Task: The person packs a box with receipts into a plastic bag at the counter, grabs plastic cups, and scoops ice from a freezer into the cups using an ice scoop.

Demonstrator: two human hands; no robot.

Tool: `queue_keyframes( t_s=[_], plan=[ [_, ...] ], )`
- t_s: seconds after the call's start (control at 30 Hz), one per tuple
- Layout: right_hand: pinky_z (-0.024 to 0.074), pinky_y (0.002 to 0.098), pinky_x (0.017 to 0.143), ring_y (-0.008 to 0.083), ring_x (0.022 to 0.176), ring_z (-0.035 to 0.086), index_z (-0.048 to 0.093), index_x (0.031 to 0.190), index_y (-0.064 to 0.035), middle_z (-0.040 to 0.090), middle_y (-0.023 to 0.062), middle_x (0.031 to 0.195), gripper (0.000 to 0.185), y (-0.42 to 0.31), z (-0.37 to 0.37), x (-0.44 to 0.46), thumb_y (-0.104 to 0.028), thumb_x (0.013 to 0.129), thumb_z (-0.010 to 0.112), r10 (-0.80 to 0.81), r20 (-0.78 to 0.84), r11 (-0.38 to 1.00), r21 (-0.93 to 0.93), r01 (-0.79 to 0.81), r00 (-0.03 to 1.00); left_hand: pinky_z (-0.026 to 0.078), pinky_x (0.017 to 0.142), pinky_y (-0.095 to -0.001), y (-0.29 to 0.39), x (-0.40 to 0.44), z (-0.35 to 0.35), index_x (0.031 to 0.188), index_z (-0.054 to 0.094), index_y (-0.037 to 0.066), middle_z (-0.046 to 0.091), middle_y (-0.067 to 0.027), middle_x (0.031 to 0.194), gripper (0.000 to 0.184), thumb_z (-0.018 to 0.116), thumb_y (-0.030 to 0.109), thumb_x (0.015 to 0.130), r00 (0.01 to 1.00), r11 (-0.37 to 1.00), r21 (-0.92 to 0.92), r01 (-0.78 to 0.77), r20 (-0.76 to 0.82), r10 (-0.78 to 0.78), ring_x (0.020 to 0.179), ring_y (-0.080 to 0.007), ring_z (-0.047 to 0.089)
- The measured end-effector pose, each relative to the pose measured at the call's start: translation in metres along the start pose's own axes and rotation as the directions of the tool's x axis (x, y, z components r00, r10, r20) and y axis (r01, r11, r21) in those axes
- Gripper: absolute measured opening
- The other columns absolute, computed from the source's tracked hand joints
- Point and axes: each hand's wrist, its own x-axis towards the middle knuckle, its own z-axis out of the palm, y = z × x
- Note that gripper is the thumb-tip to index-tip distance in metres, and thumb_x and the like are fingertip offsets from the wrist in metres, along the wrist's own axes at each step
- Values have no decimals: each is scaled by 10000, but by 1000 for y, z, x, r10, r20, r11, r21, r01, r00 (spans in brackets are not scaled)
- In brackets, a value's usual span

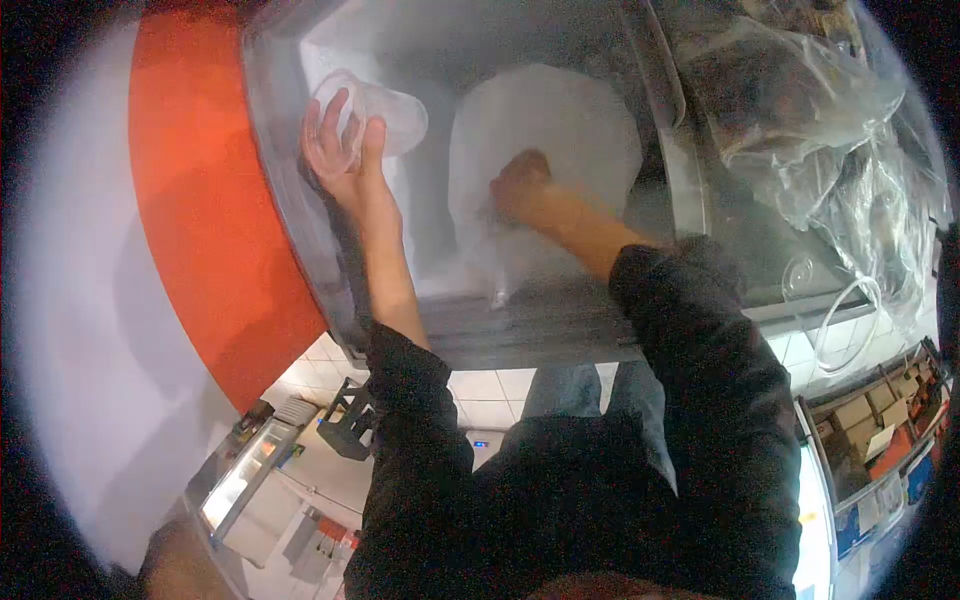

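Observation:
My left hand (pixel 345 150) is wrapped around a clear plastic cup (pixel 395 115), which lies tilted on its side with its mouth toward my fingers. My right hand (pixel 525 185) is closed like a fist and smeared by motion. It is over a whitish rounded patch (pixel 560 110) on the grey surface (pixel 425 220) in front of me. Anything inside that fist is hidden. Just below it, a small translucent streak (pixel 499 290) shows, too blurred to name.
Crumpled clear plastic sheeting (pixel 800 120) lies at the right, with a pale looped cord (pixel 845 320) below it. An orange band (pixel 220 220) borders a white surface (pixel 80 250) on the left. A box of small packets (pixel 880 410) stands at lower right.

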Motion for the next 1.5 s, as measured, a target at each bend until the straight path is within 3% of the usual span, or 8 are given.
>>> queue_keyframes(
  t_s=[0.13, 0.53, 0.73, 0.83, 1.03, 1.37, 1.47, 1.5],
  plan=[
    [431, 472, 826, 280, 1008, 576, 641, 1069, -123, 636, 117, 1040, 464, 13, 22, 4, -437, 729, 663, 38, -166, 997, 69, -27, 985, 352, 1000, -381, 5, 0, 2, 1295, 285, 39, 468, -142, 1244, 735, 733, 127, 719, 1000, 1000, -15, 10, 21, -10, 1163, -228, 431],
    [446, 378, 609, 196, 648, 558, 685, 848, -75, 640, 77, 736, 320, 77, -93, -40, -363, 717, 637, -221, 224, 923, 361, 129, 949, 348, 996, -404, -1, 6, -6, 1288, 295, 26, 459, -137, 1233, 728, 735, 98, 712, 992, 995, -1, -99, 73, 99, 1160, -235, 437],
    [467, 368, 568, 209, 660, 572, 655, 864, -104, 635, 57, 786, 339, 96, -117, -45, -398, 696, 648, -153, 164, 936, 340, 90, 975, 342, 991, -413, 1, 4, -4, 1283, 295, 33, 462, -152, 1235, 745, 746, 50, 691, 994, 991, 85, -102, 38, 99, 1155, -247, 440],
    [444, 384, 582, 222, 567, 532, 660, 789, -6, 637, 98, 684, 291, 98, -135, -87, -288, 757, 592, -300, -164, 857, 387, 341, 940, 342, 995, -413, -6, 4, -2, 1283, 299, 51, 456, -150, 1238, 746, 747, 38, 687, 996, 983, 162, -83, 47, 76, 1158, -245, 437],
    [468, 363, 720, 235, 886, 627, 640, 999, -51, 654, 128, 868, 409, 47, -196, -175, -401, 861, 481, 74, -468, 997, 13, -78, 881, 382, 962, -375, -2, -8, 10, 1276, 303, 44, 446, -137, 1227, 799, 777, 87, 635, 995, 943, 333, 2, 96, -36, 1160, -246, 432],
    [288, 398, 893, 152, 844, 557, 686, 833, -129, 623, 1, 779, 240, -11, -193, -184, -348, 790, 596, -29, -674, 861, -393, -324, 738, 374, 953, -363, -22, -12, 20, 1258, 312, 33, 414, -125, 1231, 908, 842, 255, 554, 987, 859, 496, -123, 148, 56, 1133, -253, 438],
    [323, 395, 838, 165, 790, 549, 669, 750, -81, 581, 64, 683, 219, 21, -158, -173, -276, 816, 593, -24, -984, 999, -19, 34, 174, 362, 970, -369, -16, -12, 15, 1273, 299, 66, 411, -136, 1224, 846, 816, 195, 615, 993, 847, 520, -110, 87, 75, 1148, -247, 421],
    [387, 393, 737, 192, 738, 584, 661, 763, -72, 606, 114, 712, 204, 30, -152, -176, -255, 798, 577, -33, -975, 974, -81, -209, 221, 382, 955, -365, -17, -12, 15, 1271, 297, 59, 422, -147, 1232, 792, 785, 153, 655, 996, 914, 395, -88, 45, 77, 1149, -246, 424]
  ],
)
